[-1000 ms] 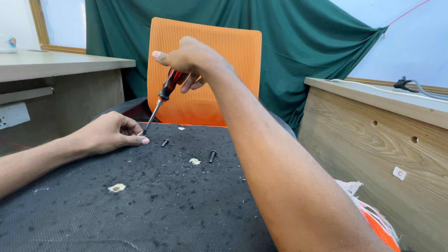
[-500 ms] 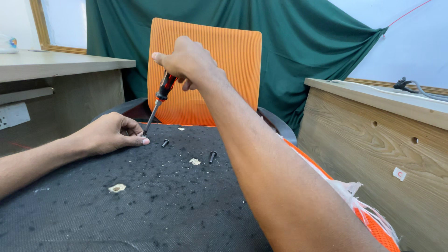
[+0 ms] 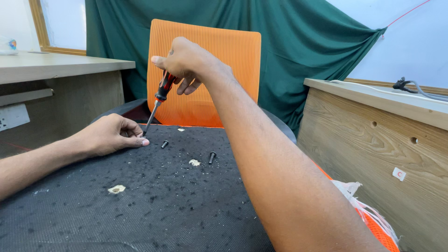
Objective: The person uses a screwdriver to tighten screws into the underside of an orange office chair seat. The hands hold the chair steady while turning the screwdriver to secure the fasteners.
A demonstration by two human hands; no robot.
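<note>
Two loose bolts lie just beside the left hand.

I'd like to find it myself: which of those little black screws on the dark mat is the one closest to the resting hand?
Start at the orange chair back, then look down to the black mesh surface. Two loose black screws lie there; the nearer screw lies just right of the left hand, while the other screw lies farther right, beside a pale crumb.

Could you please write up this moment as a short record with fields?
Right hand: right hand grips a red-and-black screwdriver, tilted, tip down by the left fingers.
Left hand: left hand rests on the black mesh surface, fingers pinched at the tip; what they pinch is hidden.
Loose parts: two black screws lie apart on the mesh.
Behind: orange panel, green curtain.
</note>
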